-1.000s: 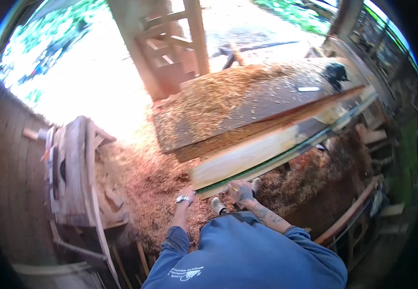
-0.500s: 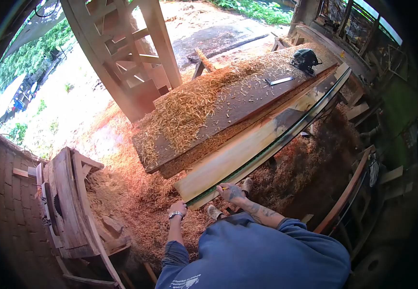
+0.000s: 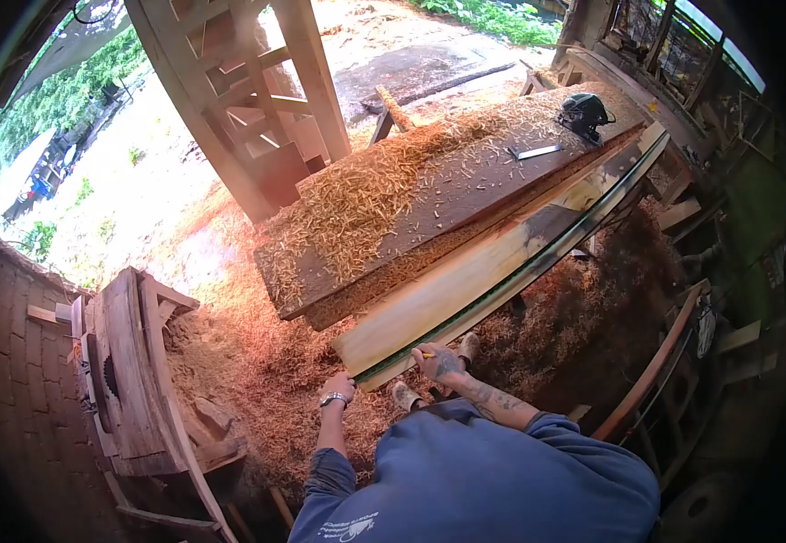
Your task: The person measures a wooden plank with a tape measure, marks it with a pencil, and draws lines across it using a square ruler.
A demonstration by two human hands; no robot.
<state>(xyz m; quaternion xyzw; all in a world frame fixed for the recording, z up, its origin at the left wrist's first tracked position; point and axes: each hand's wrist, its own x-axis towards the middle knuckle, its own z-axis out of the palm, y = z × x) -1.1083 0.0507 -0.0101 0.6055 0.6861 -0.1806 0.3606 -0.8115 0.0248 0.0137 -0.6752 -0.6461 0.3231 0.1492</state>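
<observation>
Left hand [image 3: 338, 389] closed at near end of green strip [image 3: 467, 313], exact grip unclear; right hand [image 3: 444, 364] grips yellow pencil [image 3: 428, 355] beside it. Pale board [image 3: 447, 297] ahead of both hands, along strip. Farther out: shavings-strewn desk [image 3: 465, 213], metal-bladed square [image 3: 536, 152], black power tool [image 3: 585, 117].

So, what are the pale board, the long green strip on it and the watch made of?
The pale board looks like bare wood, going by its cream colour and lack of visible paint.
The green strip could be painted metal or coloured plastic; its dark, even colour leaves that open.
The watch seems to be polished metal, judging by its silvery shine.
</observation>
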